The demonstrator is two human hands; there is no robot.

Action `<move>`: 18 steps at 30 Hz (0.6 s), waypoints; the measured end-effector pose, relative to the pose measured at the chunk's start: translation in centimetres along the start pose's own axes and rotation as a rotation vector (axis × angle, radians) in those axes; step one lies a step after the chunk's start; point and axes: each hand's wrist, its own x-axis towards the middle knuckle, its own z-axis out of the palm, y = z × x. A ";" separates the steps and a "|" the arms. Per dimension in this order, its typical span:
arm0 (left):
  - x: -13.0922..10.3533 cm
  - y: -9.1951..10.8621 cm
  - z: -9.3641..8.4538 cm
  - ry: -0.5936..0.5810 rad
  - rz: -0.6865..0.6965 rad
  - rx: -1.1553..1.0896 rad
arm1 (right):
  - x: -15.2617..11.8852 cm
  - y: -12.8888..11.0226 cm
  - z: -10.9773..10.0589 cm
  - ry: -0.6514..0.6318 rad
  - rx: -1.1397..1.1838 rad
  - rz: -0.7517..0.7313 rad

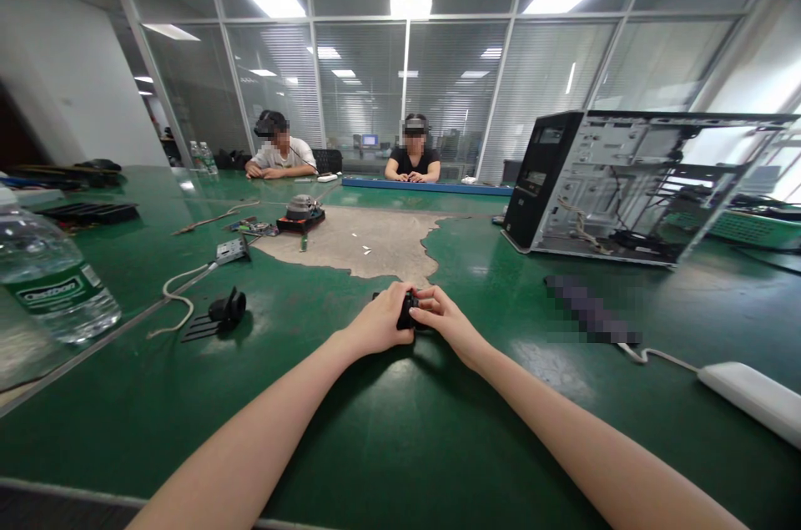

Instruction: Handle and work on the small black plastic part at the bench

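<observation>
Below the frame's centre, left fingers [399, 293] and right fingers [430, 315] curl partly closed on a black part [406, 310], likely light, stiff plastic, best held by its sides

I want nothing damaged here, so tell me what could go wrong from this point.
The left grip and right grip hide most of the small black part, so it could slip unnoticed. A sideways sweep of the left arm might knock the black piece with thin prongs. If the bottle tipped and leaked, liquid might reach the white cable beside it.
</observation>
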 end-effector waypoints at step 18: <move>-0.2 -0.2 0.1 0.009 0.008 -0.037 | -0.3 -0.8 -0.2 -0.049 0.017 -0.026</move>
